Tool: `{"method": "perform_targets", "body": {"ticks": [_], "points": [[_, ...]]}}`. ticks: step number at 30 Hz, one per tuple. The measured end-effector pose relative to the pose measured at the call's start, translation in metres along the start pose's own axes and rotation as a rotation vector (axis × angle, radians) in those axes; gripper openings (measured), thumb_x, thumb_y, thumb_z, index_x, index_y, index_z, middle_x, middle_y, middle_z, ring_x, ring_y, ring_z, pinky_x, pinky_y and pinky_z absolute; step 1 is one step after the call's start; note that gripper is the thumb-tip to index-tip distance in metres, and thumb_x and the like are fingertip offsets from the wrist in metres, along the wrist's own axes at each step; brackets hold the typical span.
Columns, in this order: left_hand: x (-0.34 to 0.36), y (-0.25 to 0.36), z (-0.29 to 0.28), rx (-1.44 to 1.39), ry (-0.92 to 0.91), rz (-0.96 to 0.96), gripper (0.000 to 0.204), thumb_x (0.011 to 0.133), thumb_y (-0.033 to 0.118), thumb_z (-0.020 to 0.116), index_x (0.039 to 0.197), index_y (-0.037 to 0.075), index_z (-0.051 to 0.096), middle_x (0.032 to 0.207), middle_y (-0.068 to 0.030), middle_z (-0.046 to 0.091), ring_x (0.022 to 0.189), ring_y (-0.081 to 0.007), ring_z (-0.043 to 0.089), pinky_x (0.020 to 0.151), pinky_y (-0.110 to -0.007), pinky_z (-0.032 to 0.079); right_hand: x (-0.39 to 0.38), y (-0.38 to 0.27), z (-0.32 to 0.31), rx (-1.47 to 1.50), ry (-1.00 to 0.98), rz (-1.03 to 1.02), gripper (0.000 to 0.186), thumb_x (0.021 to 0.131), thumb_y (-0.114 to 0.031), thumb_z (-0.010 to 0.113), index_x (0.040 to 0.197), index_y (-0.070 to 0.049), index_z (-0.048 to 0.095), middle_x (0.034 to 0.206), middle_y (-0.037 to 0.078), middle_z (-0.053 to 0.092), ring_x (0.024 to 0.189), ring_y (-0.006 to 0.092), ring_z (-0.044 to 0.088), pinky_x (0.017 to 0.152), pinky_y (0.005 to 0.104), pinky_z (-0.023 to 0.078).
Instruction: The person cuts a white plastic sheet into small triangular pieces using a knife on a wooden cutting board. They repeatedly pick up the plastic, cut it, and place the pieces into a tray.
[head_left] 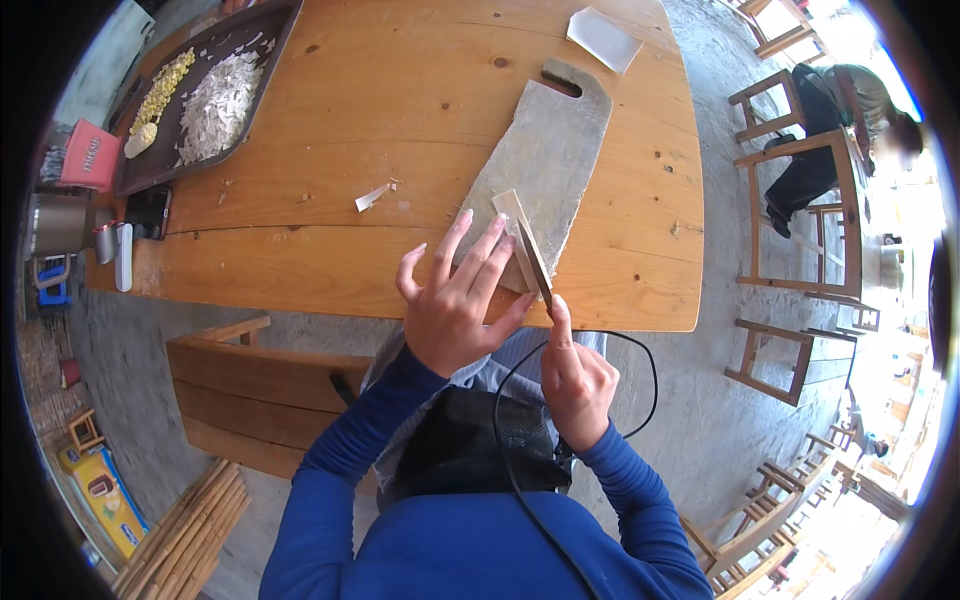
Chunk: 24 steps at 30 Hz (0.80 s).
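The left hand [455, 310] lies spread, fingers flat, on the near end of a grey cutting board [545, 165], holding down a pale strip [512, 215] that sits at the board's lower part. The right hand [575, 380] is closed around a knife [535, 265], forefinger laid along its back, the blade resting against the strip just beside the left fingertips. The board runs slantwise across the table [400, 100], and its near end reaches almost to the table's front edge, so both hands work right at that edge. To the left of the board the wood is open, with only a small white scrap [372, 197] lying there. Farther left, at the far corner, a dark tray [215, 95] holds white shavings and yellow pieces. A white sheet [603, 38] lies near the far edge. A bench [260, 385] stands below the table, and chairs [800, 210] line the right side.
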<state>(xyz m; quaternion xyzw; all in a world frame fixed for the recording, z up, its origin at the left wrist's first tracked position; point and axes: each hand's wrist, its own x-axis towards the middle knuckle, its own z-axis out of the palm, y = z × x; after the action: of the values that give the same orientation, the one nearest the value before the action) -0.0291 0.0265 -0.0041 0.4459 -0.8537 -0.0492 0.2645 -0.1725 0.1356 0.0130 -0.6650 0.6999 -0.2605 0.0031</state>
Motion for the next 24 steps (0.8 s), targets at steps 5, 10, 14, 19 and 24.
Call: {"method": "perform_targets", "body": {"ticks": [5, 10, 14, 19, 24], "points": [[0.001, 0.001, 0.002, -0.001, 0.017, -0.005, 0.053, 0.086, 0.05, 0.068, 0.128, 0.016, 0.064, 0.141, 0.0018, 0.059, 0.135, -0.0235, 0.048, 0.106, -0.051, 0.021, 0.001, 0.001, 0.007, -0.025, 0.026, -0.016, 0.066, 0.072, 0.004, 0.067, 0.137, -0.003, 0.058, 0.052, 0.0, 0.041, 0.043, 0.0127, 0.046, 0.044, 0.0323, 0.042], [0.002, 0.0, 0.0, -0.009, 0.026, -0.006, 0.053, 0.086, 0.049, 0.068, 0.127, 0.016, 0.064, 0.14, 0.0017, 0.06, 0.134, -0.0236, 0.049, 0.107, -0.051, 0.022, 0.005, -0.002, -0.003, 0.009, -0.019, 0.018, 0.064, 0.074, 0.002, 0.068, 0.137, -0.004, 0.059, 0.05, 0.0, 0.041, 0.042, 0.0143, 0.047, 0.043, 0.0326, 0.043], [0.002, -0.001, 0.001, 0.0, 0.037, 0.006, 0.053, 0.086, 0.052, 0.066, 0.125, 0.016, 0.066, 0.14, 0.002, 0.059, 0.132, -0.022, 0.05, 0.105, -0.051, 0.026, -0.004, -0.003, -0.014, -0.007, -0.049, 0.029, 0.064, 0.075, 0.001, 0.068, 0.138, -0.005, 0.058, 0.05, 0.0, 0.041, 0.041, 0.0142, 0.047, 0.042, 0.033, 0.042], [0.002, -0.001, 0.001, -0.01, 0.039, 0.006, 0.053, 0.086, 0.052, 0.066, 0.125, 0.016, 0.065, 0.14, 0.0019, 0.059, 0.131, -0.0225, 0.05, 0.105, -0.051, 0.026, -0.014, -0.002, -0.023, -0.056, -0.085, 0.027, 0.065, 0.073, 0.002, 0.069, 0.137, -0.005, 0.059, 0.049, 0.0, 0.039, 0.04, 0.0137, 0.046, 0.042, 0.0327, 0.042], [0.0, -0.001, 0.002, -0.036, 0.035, -0.005, 0.054, 0.084, 0.049, 0.069, 0.127, 0.017, 0.064, 0.14, 0.002, 0.06, 0.132, -0.0237, 0.051, 0.106, -0.05, 0.025, -0.032, -0.003, -0.031, -0.028, -0.1, 0.054, 0.065, 0.072, 0.005, 0.067, 0.136, -0.003, 0.059, 0.049, 0.0, 0.039, 0.039, 0.0141, 0.045, 0.042, 0.0321, 0.042]]}}
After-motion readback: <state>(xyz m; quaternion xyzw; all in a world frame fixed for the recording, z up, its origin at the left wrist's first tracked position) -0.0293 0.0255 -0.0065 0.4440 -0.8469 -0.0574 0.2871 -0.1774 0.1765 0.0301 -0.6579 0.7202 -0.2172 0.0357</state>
